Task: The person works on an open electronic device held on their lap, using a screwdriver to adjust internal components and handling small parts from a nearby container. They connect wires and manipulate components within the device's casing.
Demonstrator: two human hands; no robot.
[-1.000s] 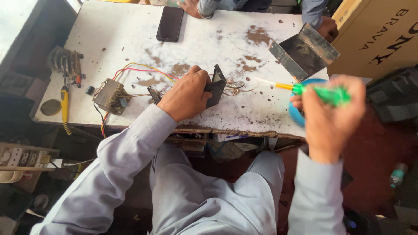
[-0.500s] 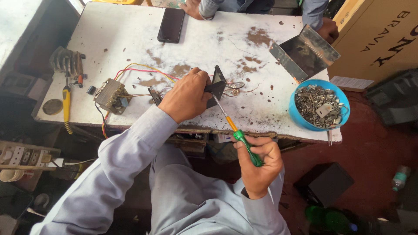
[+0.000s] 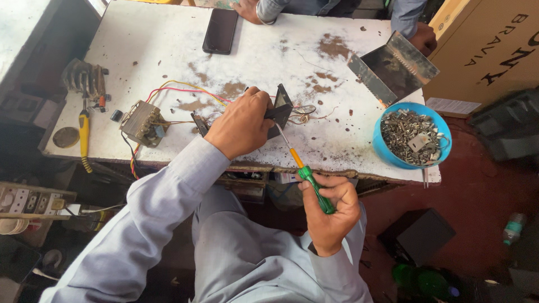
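**Screwdriver set against a dark metal bracket at the worn bench**

The left hand is clamped over a dark metal bracket near the middle of the white, rust-spotted table, pinning it to the top. The right hand, below the near edge of the table, is closed around the green handle of a screwdriver; its shaft slants up and left, with the tip at the bracket.

Red and yellow wires run left from the bracket to a small transformer. A yellow-handled tool lies at the left edge. To the right, a blue bowl of small metal parts sits at the near corner, with a folded metal plate just beyond it. A black phone lies at the far side, near another person's hand.
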